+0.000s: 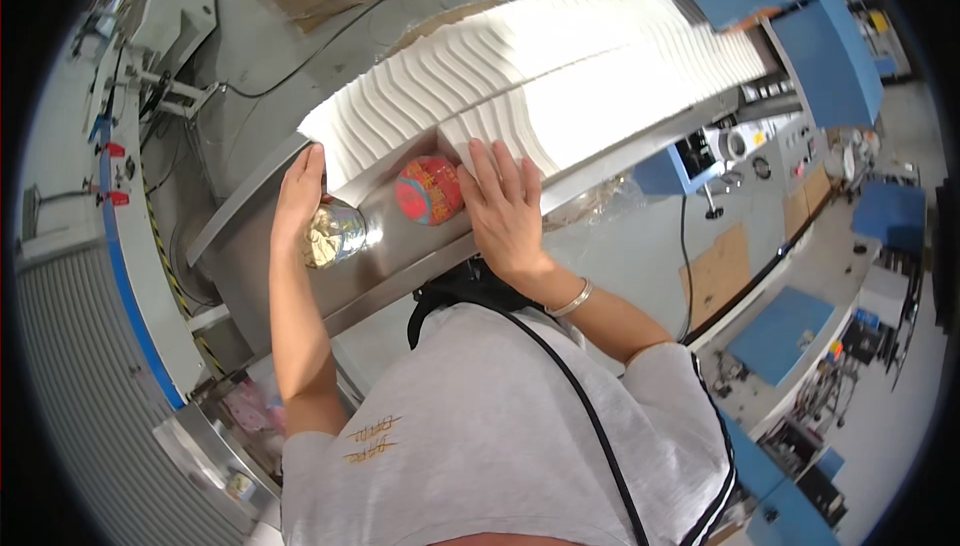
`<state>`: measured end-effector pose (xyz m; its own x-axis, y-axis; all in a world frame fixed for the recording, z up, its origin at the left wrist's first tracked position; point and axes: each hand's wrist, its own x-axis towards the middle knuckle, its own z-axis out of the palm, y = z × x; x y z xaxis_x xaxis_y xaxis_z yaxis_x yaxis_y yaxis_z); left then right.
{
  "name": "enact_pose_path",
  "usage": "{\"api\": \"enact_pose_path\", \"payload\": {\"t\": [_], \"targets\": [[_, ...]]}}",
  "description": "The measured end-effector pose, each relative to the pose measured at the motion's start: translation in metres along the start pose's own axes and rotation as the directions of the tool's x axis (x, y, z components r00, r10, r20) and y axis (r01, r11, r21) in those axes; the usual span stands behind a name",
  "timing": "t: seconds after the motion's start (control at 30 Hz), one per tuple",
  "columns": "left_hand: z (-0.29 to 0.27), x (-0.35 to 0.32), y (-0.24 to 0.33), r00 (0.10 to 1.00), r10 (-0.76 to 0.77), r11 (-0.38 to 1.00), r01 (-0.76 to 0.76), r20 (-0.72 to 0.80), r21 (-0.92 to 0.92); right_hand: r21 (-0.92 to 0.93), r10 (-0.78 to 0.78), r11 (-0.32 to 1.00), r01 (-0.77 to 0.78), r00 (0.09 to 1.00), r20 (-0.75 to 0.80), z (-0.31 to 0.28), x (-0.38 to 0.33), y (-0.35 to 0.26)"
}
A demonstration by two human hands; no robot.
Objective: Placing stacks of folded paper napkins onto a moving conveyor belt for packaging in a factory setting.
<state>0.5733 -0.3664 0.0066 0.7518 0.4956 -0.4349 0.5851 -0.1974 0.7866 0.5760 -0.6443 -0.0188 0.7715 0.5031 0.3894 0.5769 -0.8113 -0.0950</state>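
Head view: two hands (300, 191) (503, 208) press one white paper stack (560, 66).

Bright even light, glare on the white paper stack (560, 66) (slightly overexposed), heavy fisheye bending, perhaps soft edges

Both forearms rise from the lower edge toward the stack of white sheets (540, 76). The left hand (299, 193) is flat and upright, fingers straight and together, pressed against the stack's near left end, its arm bare and nearly vertical. The right hand (505, 208) lies palm down with fingers spread, fingertips on the stack's near edge. A silver bangle circles the right wrist, elbow bent outward.
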Motion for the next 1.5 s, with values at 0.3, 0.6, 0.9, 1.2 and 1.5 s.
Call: {"api": "enact_pose_path", "payload": {"t": [0.3,0.6,0.9,1.2,1.5], "targets": [[-0.003,0.013,-0.001,0.930,-0.174,0.927,0.266,0.325,-0.265,0.344,-0.230,0.927,0.152,0.953,0.199,-0.048,0.016,0.013],[0.044,0.020,0.008,0.992,0.109,0.918,-0.076,0.065,-0.388,0.405,-0.053,0.914,0.036,0.998,0.030,-0.057,0.052,0.082],[0.043,0.014,0.001,1.000,0.014,0.774,-0.001,0.016,-0.633,0.474,0.405,0.780,-0.408,0.907,0.115,-0.042,0.119,0.173],[0.057,-0.008,0.020,0.998,0.067,0.856,-0.054,0.008,-0.513,0.296,0.487,0.829,-0.474,0.873,0.035,0.008,0.177,0.263],[0.053,-0.001,0.012,0.999,0.033,0.799,-0.017,0.016,-0.601,0.374,0.597,0.690,-0.619,0.780,0.189,0.021,0.187,0.285]]}}
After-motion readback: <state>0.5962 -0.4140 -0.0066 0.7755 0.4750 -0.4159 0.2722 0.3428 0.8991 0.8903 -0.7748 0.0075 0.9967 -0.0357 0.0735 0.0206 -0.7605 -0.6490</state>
